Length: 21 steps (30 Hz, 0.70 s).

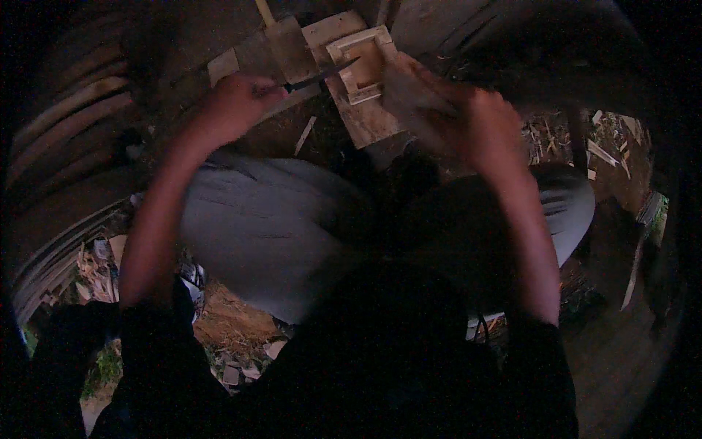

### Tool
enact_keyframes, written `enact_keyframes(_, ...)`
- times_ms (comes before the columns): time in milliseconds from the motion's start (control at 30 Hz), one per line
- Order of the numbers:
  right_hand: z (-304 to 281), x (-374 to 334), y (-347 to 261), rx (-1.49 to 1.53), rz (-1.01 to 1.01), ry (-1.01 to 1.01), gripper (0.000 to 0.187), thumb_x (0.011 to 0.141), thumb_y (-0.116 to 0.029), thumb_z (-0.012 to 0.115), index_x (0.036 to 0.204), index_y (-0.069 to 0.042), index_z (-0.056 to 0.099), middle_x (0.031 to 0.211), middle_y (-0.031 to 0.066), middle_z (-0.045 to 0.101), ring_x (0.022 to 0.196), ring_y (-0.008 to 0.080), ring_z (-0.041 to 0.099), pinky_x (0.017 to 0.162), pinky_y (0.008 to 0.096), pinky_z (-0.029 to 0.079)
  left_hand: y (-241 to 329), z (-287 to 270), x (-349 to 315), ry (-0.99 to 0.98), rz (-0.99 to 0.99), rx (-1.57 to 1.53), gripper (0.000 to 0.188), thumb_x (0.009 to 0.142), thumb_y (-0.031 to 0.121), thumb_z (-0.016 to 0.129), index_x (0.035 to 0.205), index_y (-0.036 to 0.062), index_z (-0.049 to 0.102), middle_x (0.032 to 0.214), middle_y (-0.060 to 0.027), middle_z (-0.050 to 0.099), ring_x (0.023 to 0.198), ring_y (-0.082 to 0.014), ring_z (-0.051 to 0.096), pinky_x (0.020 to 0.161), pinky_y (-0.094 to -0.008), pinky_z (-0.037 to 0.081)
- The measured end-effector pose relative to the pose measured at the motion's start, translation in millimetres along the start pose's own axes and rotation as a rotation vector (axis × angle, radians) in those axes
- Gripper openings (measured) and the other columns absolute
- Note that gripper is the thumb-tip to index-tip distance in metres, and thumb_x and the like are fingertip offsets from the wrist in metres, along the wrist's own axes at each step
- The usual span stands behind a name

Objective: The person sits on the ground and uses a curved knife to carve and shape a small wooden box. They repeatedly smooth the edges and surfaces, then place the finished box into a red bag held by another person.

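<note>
My left hand (238, 106) is closed round the dark handle of a knife (319, 76). Its narrow pointed blade reaches right, with the tip over a small square wooden frame (356, 94). That frame has a recessed middle and rests on a wooden board (363, 126). To the right of the frame, my right hand (491, 128) grips a wooden block (418, 95), smeared by motion. The near end of the block overlaps the frame's right side; whether they touch I cannot tell. My right fingers are partly hidden behind the hand.
Left of the frame lies another flat wooden piece (287, 50), with a thin yellowish stick (265, 11) beyond it. A wood sliver (305, 136) lies nearer my knees. Wood scraps (603, 154) litter the ground at right, and stacked planks (66, 121) line the left side.
</note>
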State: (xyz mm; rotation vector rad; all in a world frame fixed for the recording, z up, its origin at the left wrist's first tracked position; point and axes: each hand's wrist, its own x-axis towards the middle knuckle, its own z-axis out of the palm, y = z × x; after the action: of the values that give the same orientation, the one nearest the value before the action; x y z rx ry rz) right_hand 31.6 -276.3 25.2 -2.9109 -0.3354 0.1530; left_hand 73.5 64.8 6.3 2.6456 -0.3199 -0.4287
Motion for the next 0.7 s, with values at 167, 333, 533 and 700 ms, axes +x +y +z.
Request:
enact_keyframes(167,-10,7,-9,0.057,0.046,-0.112,0.05,0.082,-0.028,0.071,0.13,-0.036,0.058,0.106,0.0109,0.069,0.094,0.0351,0.065,0.079,0.0434,0.053,13,12,-25,-0.037,-0.035,-0.027,0.039,0.095,0.032,0.054,0.111,-0.0028,0.063,0.097,-0.0272,0.065,0.094,-0.0419,0.064,0.083,-0.0456,0.049)
enact_keyframes(333,-15,7,-12,0.075,0.042,-0.129,0.052,0.082,-0.023,0.071,0.131,-0.035,0.058,0.108,0.0124,0.068,0.094,0.0361,0.065,0.078,0.043,0.053,26,26,-38,-0.099,-0.09,-0.047,0.033,0.096,0.026,0.052,0.109,-0.0022,0.062,0.096,-0.0278,0.065,0.092,-0.0437,0.063,0.081,-0.0482,0.049)
enact_keyframes(533,-8,7,-4,0.046,0.057,-0.14,0.054,0.082,-0.02,0.07,0.132,-0.034,0.057,0.107,0.0126,0.068,0.094,0.0367,0.065,0.077,0.0433,0.053,38,25,-43,-0.102,-0.102,-0.027,0.03,0.097,0.025,0.051,0.111,0.0006,0.061,0.098,-0.0257,0.065,0.093,-0.0424,0.063,0.082,-0.0478,0.049)
enact_keyframes(700,-6,5,-5,0.114,-0.026,-0.04,0.05,0.083,-0.025,0.069,0.131,-0.035,0.057,0.086,0.0159,0.07,0.079,0.0376,0.067,0.071,0.0494,0.055,33,31,-44,0.004,-0.04,0.007,0.025,0.096,0.02,0.052,0.104,-0.0013,0.061,0.092,-0.0271,0.064,0.089,-0.0443,0.062,0.078,-0.0504,0.049)
